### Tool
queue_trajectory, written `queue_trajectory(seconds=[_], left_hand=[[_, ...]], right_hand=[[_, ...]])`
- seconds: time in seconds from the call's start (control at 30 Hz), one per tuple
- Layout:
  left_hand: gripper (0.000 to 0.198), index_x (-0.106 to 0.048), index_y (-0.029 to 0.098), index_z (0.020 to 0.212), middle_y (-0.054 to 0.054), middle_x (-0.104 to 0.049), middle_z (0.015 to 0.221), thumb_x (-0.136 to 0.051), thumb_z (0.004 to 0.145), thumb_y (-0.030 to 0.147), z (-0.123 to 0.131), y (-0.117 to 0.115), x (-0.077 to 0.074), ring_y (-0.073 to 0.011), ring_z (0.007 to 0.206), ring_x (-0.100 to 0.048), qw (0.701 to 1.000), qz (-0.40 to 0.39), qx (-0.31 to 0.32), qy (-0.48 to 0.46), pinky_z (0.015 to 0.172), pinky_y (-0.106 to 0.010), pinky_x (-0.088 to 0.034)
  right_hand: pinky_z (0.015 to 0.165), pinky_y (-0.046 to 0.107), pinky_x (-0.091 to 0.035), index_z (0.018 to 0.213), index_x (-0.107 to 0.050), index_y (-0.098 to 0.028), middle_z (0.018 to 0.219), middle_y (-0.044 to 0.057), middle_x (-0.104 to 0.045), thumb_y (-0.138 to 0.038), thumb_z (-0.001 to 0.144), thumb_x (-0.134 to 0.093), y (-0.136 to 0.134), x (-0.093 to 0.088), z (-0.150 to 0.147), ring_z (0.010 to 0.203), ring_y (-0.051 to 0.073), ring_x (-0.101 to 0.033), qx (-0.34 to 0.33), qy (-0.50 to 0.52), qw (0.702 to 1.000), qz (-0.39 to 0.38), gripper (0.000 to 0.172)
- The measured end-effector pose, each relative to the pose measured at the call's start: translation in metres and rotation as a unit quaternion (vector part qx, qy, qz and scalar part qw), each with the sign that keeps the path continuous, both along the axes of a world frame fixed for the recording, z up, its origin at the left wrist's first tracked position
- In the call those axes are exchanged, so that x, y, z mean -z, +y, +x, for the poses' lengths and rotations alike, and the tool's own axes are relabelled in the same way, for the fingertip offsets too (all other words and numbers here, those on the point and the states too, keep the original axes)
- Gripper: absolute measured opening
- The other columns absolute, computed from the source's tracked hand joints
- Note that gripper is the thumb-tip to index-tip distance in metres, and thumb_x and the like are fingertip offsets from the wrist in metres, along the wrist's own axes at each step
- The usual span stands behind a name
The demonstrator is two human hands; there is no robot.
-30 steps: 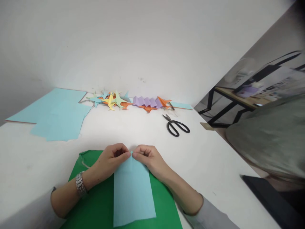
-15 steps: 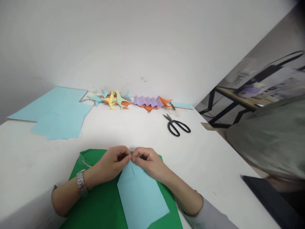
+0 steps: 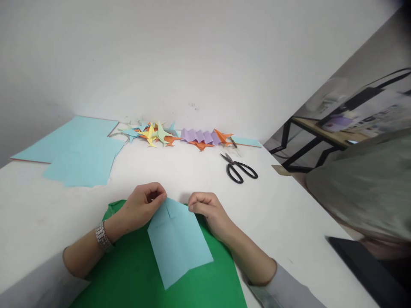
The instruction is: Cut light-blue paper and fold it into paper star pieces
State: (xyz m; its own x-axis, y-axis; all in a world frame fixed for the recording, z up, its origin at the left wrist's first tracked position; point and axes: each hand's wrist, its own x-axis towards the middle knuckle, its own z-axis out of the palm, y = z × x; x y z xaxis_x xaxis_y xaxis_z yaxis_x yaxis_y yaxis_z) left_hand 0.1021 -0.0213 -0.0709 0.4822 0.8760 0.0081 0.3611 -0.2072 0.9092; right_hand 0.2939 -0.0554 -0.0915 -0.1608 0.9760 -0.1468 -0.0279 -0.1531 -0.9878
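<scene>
A light blue paper sheet (image 3: 178,241) lies tilted on a green sheet (image 3: 128,278) near the table's front edge. It has a short slit or crease running down from its far edge. My left hand (image 3: 141,209), with a metal watch on the wrist, pinches the far left corner of the blue sheet. My right hand (image 3: 207,209) has its fingers curled and pinches the far right corner. The two hands are a little apart.
Black scissors (image 3: 239,169) lie to the right on the white table (image 3: 192,175). Several folded paper shapes (image 3: 160,134) and a purple pleated strip (image 3: 199,137) line the wall. Light blue sheets (image 3: 80,156) lie at far left. A person's grey-green sleeve (image 3: 362,184) is at right.
My hands have moved apart, the left one going left. The blue sheet has turned and slid away from me, and the slit at its far edge now shows wider.
</scene>
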Motion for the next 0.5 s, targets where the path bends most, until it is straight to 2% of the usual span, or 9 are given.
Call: queue_trajectory(seconds=[0.17,0.3,0.37,0.5], left_hand=[[0.02,-0.05,0.017,0.067,0.003,-0.044,0.062,-0.047,0.08,0.032,-0.002,0.001,0.0,-0.0104,0.059,-0.039,1.0,-0.009,-0.008,-0.018,0.053,-0.023,-0.032],[0.021,-0.052,0.016,0.067,0.003,-0.046,0.062,-0.047,0.079,0.033,0.001,-0.001,-0.001,-0.0106,0.059,-0.04,0.999,-0.034,0.005,-0.026,0.053,-0.023,-0.032],[0.021,-0.052,0.016,0.067,0.003,-0.047,0.061,-0.047,0.079,0.033,0.004,-0.003,0.0,-0.0104,0.058,-0.04,0.998,-0.048,0.025,-0.021,0.053,-0.023,-0.032],[0.024,-0.047,0.016,0.062,0.005,-0.04,0.056,-0.049,0.078,0.034,0.006,-0.005,0.001,-0.0089,0.054,-0.034,0.998,-0.046,0.03,-0.023,0.05,-0.022,-0.028]], right_hand=[[0.046,0.025,-0.026,0.05,-0.056,-0.017,0.042,-0.002,-0.048,-0.014,0.057,-0.047,0.002,0.004,0.003,0.043,0.011,-0.038,0.012,0.055,0.998,0.015,0.012],[0.05,0.025,-0.03,0.061,-0.059,-0.016,0.052,-0.001,-0.053,-0.024,0.068,-0.052,-0.001,-0.001,0.0,0.05,0.012,-0.043,-0.005,0.042,0.999,0.017,0.012],[0.049,0.024,-0.028,0.066,-0.06,-0.016,0.055,-0.002,-0.05,-0.033,0.071,-0.058,-0.003,-0.004,-0.003,0.051,0.01,-0.04,-0.033,0.0,0.999,0.015,0.018],[0.043,0.022,-0.02,0.06,-0.052,-0.017,0.048,-0.006,-0.038,-0.044,0.07,-0.063,-0.007,-0.005,-0.008,0.044,0.007,-0.028,-0.056,-0.057,0.997,0.006,0.031]])
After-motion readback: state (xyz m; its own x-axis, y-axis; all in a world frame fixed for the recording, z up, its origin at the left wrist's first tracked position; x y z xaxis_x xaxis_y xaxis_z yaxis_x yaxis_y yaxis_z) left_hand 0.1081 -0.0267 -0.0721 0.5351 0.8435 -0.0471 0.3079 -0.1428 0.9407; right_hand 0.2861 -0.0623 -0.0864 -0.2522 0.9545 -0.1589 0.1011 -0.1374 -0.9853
